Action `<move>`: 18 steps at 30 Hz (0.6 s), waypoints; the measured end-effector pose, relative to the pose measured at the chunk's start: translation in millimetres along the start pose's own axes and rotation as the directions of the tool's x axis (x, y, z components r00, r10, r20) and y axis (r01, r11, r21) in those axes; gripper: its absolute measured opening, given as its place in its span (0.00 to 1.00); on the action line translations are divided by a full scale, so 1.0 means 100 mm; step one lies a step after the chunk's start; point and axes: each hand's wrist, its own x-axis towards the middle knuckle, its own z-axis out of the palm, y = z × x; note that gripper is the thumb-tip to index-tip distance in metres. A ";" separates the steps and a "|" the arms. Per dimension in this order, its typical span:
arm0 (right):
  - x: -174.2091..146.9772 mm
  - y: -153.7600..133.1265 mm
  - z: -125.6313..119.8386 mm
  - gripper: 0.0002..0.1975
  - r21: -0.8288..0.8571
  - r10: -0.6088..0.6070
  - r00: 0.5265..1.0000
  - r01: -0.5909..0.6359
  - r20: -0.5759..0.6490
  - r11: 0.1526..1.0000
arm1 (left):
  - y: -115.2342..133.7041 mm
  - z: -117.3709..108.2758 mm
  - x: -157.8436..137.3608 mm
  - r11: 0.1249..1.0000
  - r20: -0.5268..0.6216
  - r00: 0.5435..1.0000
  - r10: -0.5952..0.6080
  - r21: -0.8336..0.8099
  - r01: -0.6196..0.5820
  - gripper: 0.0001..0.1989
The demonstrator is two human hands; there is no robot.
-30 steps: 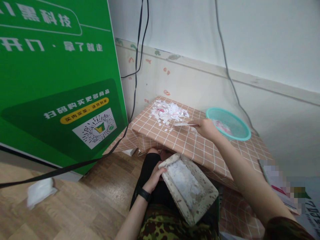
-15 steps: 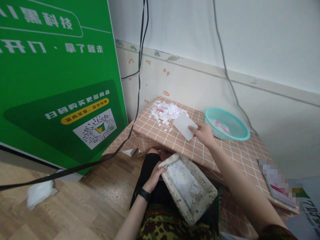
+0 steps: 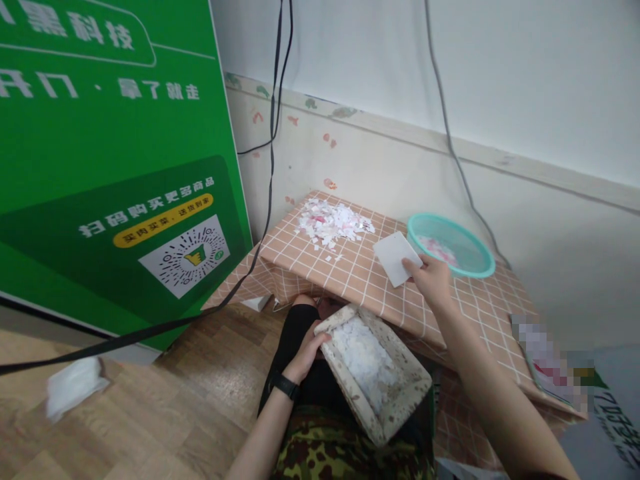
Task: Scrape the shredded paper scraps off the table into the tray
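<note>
My left hand (image 3: pixel 309 351) grips the left rim of a stained, off-white rectangular tray (image 3: pixel 407 400), which is tilted over my lap below the table's front edge. White paper scraps (image 3: pixel 363 353) lie inside it. Above the table, my right hand (image 3: pixel 429 275) pinches a flat white card (image 3: pixel 397 257) by its right corner. To the left of the card, a pile of torn paper bits (image 3: pixel 333 220), mostly white with some pink, is spread on the tabletop. Just beyond my right hand sits a turquoise plastic basket (image 3: pixel 475 253) with pinkish scraps inside.
A brown checked cloth covers the table (image 3: pixel 350 280), which stands against the wall. A dark strap (image 3: pixel 200 317) hangs across the left side, before a green cabinet (image 3: pixel 110 133). A flat, partly blurred object (image 3: pixel 547 367) lies at the table's right end.
My right hand has moved right with the white card, away from the paper pile and closer to the basket. My left hand still holds the tray in about the same place.
</note>
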 end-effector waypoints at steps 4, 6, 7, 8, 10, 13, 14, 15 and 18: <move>-0.02 -0.08 -0.06 0.20 -0.260 -0.084 0.991 0.054 -0.105 0.964 | 0.01 0.01 -0.01 1.000 -0.008 1.000 -0.008 0.012 0.008 0.14; -0.05 -0.12 -0.02 0.20 -0.385 -0.136 0.986 0.090 -0.093 0.918 | 0.02 0.01 -0.01 1.000 -0.012 1.000 -0.010 0.021 0.010 0.13; -0.06 -0.13 0.01 0.21 -0.433 -0.146 0.986 0.098 -0.080 0.896 | 0.02 0.01 -0.01 1.000 -0.011 1.000 -0.013 0.023 0.013 0.13; -0.08 -0.13 0.04 0.21 -0.472 -0.148 0.987 0.098 -0.068 0.876 | 0.02 0.00 -0.01 1.000 -0.010 1.000 -0.015 0.022 0.016 0.13; -0.09 -0.15 0.10 0.22 -0.534 -0.139 0.989 0.092 -0.049 0.840 | 0.02 0.00 -0.01 1.000 -0.010 1.000 -0.015 0.017 0.015 0.13; -0.08 -0.19 0.13 0.22 -0.594 -0.132 0.991 0.099 -0.011 0.798 | 0.02 0.00 -0.01 1.000 -0.005 1.000 -0.008 0.010 0.008 0.13; -0.07 -0.21 0.14 0.21 -0.608 -0.128 0.992 0.106 0.008 0.787 | 0.03 0.01 -0.01 1.000 -0.003 1.000 -0.007 0.011 0.007 0.13; -0.06 -0.23 0.14 0.21 -0.621 -0.120 0.993 0.108 0.023 0.777 | 0.03 0.01 -0.01 1.000 0.000 1.000 -0.006 0.013 0.006 0.13; -0.02 -0.28 0.15 0.20 -0.651 -0.082 0.996 0.085 0.035 0.755 | 0.04 0.02 -0.01 1.000 -0.001 1.000 0.002 0.015 -0.002 0.14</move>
